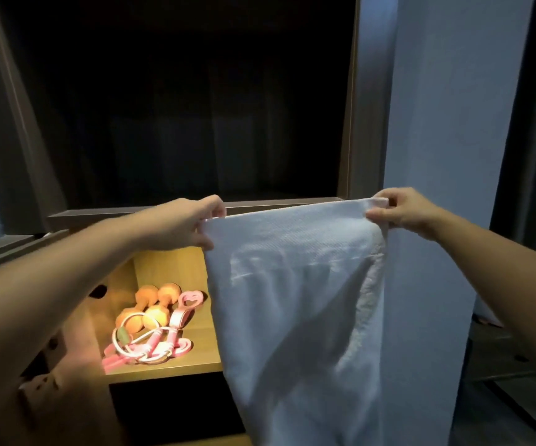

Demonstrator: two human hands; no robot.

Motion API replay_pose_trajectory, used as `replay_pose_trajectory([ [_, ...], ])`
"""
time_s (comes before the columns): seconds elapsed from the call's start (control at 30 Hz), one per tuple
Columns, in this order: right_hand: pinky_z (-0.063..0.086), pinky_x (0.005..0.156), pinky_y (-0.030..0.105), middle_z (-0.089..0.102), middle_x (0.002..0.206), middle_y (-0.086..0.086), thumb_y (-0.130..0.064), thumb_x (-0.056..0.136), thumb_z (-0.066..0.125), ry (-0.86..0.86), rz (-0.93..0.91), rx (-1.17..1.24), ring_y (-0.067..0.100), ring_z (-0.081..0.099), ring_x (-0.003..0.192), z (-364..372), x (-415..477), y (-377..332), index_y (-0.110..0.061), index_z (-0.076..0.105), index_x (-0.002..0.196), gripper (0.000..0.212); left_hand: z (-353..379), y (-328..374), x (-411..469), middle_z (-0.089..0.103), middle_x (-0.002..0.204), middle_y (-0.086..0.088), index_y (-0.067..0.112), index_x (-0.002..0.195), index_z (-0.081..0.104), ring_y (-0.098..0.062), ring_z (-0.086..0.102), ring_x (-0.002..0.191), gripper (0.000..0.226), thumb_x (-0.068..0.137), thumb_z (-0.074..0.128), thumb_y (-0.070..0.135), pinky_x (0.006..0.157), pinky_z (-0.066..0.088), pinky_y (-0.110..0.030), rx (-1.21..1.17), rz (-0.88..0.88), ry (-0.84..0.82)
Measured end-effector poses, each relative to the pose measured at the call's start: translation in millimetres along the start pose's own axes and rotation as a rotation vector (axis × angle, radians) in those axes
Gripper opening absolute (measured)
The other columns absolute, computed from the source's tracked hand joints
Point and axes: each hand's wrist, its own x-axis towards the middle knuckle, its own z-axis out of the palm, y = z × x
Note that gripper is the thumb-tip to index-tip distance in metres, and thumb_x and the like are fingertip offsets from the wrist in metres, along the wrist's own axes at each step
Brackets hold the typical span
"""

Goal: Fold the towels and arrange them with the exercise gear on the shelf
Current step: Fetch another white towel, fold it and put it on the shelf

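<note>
A person's left hand (192,223) and right hand (401,210) pinch the top corners of a white towel (299,300), hanging taut at five o'clock, seemingly squared for folding, while dumbbells (147,296) and a pink cord (176,320) wait at eight o'clock on the lit shelf (205,326).

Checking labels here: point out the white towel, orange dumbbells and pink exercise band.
white towel (292,284), head view, middle of the hanging cloth.
orange dumbbells (157,317), head view, a front dumbbell head.
pink exercise band (174,320), head view, strap below heart-shaped end.

Matt woven cloth towel (295,284), wood shelf (170,365)
</note>
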Motion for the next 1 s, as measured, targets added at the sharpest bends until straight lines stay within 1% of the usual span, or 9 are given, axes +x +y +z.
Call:
replay_pose_trajectory([
  [0.1,0.055,0.071,0.039,0.065,0.074,0.006,-0.011,0.079,0.079,-0.137,-0.029,-0.221,0.018,0.061,0.071,6.4,3.8,-1.6,-0.007,0.072,0.084,0.009,-11.2,-4.1,3.5,0.054,0.085,0.017,0.034,0.107,0.048,-0.005,0.059,0.073,0.036,0.085,0.075,0.024,0.054,0.045,-0.010,0.188,0.033,-0.057],
  [0.2,0.050,0.057,0.019,0.065,0.069,-0.006,-0.015,0.078,0.080,-0.246,-0.065,-0.406,0.011,0.061,0.065,17.2,6.7,-4.1,-0.020,0.070,0.073,0.013,-18.0,-6.7,6.3,0.055,0.077,0.014,0.030,0.092,0.060,-0.004,0.056,0.071,0.011,0.088,0.070,0.030,0.055,0.036,-0.010,0.413,0.068,-0.052],
  [0.3,0.043,0.058,0.020,0.061,0.075,-0.006,-0.016,0.081,0.077,-0.298,-0.157,-0.529,0.010,0.057,0.070,33.1,12.7,-14.1,-0.023,0.063,0.073,0.017,-21.6,-8.9,8.3,0.053,0.072,0.017,0.031,0.083,0.060,-0.004,0.053,0.070,0.010,0.092,0.064,0.032,0.053,0.030,-0.012,0.493,0.110,0.019],
  [0.47,0.041,0.060,0.018,0.056,0.081,-0.010,-0.017,0.084,0.073,-0.210,-0.324,-0.368,0.009,0.056,0.075,57.1,24.1,-30.5,-0.029,0.053,0.074,0.026,-24.2,-16.4,3.8,0.055,0.081,0.017,0.033,0.085,0.056,-0.002,0.052,0.078,0.009,0.091,0.063,0.032,0.062,0.039,-0.017,0.487,0.154,0.138],
  [0.57,0.055,0.062,0.035,0.060,0.076,-0.004,-0.013,0.081,0.076,-0.197,-0.240,-0.266,0.018,0.062,0.074,48.0,30.2,-24.7,-0.024,0.055,0.071,0.025,-29.7,-48.2,-15.1,0.055,0.077,0.013,0.031,0.082,0.053,-0.002,0.052,0.071,0.015,0.090,0.064,0.035,0.059,0.041,-0.020,0.519,-0.006,0.157],
  [0.73,0.060,0.063,0.038,0.062,0.071,-0.002,-0.007,0.080,0.076,-0.349,-0.157,-0.254,0.015,0.065,0.069,50.0,38.2,-26.2,-0.020,0.059,0.071,0.022,-17.3,-55.5,-18.3,0.054,0.075,0.013,0.032,0.081,0.054,-0.003,0.054,0.069,0.016,0.089,0.067,0.037,0.056,0.042,-0.018,0.493,-0.062,0.014],
  [0.8,0.059,0.058,0.031,0.063,0.068,-0.002,-0.006,0.079,0.076,-0.366,-0.146,-0.239,0.010,0.064,0.065,51.2,41.8,-31.1,-0.017,0.061,0.072,0.019,-17.3,-52.7,-14.9,0.057,0.074,0.012,0.031,0.079,0.055,-0.004,0.057,0.068,0.016,0.090,0.066,0.031,0.057,0.045,-0.020,0.425,-0.103,-0.018],
  [0.93,0.045,0.045,0.013,0.064,0.062,-0.011,-0.013,0.086,0.073,-0.040,-0.210,0.091,-0.003,0.060,0.052,58.6,53.9,-36.4,-0.019,0.064,0.079,0.012,-27.3,-54.8,-6.1,0.062,0.082,0.008,0.025,0.086,0.062,-0.013,0.060,0.079,0.004,0.089,0.063,0.023,0.063,0.049,-0.029,0.556,0.047,0.313],
  [1.0,0.044,0.045,0.014,0.066,0.061,-0.012,-0.020,0.087,0.073,-0.056,-0.149,0.191,-0.002,0.060,0.051,53.9,54.9,-31.3,-0.016,0.067,0.087,0.007,-30.5,-59.9,-5.6,0.060,0.080,0.007,0.024,0.084,0.061,-0.015,0.059,0.078,0.006,0.089,0.064,0.022,0.059,0.046,-0.029,0.459,0.054,0.370],
])
